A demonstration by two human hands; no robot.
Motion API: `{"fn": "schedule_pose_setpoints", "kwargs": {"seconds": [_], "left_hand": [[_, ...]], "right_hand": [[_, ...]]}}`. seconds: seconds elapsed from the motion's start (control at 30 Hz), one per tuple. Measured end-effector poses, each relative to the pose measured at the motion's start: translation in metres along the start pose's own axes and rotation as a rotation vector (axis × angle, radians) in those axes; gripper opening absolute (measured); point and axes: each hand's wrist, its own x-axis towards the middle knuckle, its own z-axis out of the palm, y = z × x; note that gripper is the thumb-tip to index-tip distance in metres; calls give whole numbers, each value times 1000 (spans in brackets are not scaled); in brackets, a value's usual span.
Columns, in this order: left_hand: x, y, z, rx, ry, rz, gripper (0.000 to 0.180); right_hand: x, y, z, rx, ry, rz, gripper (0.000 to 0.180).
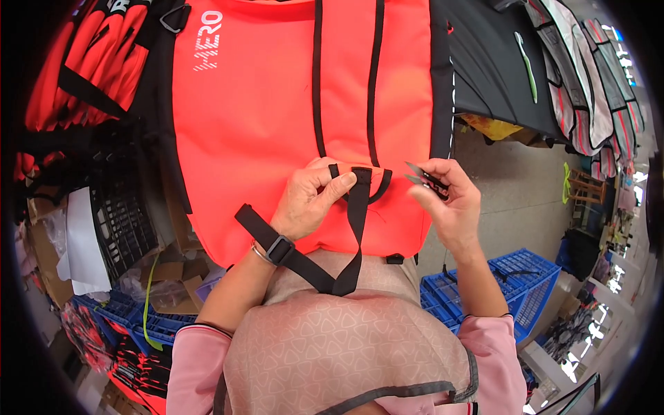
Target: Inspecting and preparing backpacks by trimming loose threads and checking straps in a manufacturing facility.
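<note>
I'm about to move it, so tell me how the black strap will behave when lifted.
The strap is probably floppy: it twists and folds sharply. It looks light, being thin, flat webbing. The buckle near its free end may make that end swing a little.

An orange-red bag is lying broad face up, a black-edged band running down it; a black strap with a slide buckle is looping past its near edge, and black-handled snips are pointing left, blades parted, right of the strap's far end
</note>
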Motion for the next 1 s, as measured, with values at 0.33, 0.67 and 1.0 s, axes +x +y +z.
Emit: {"fn": "schedule_pose_setpoints", "kwargs": {"seconds": [0.33,0.67,1.0], "left_hand": [[1,0,10,71,82,42,28],[1,-8,9,86,124,33,30],[0,0,18,89,221,23,26]], "right_hand": [[10,5,34,-436,-12,-447,30],[-10,-9,-30,182,-659,25,14],[-7,-14,16,-756,186,-476,34]]}}
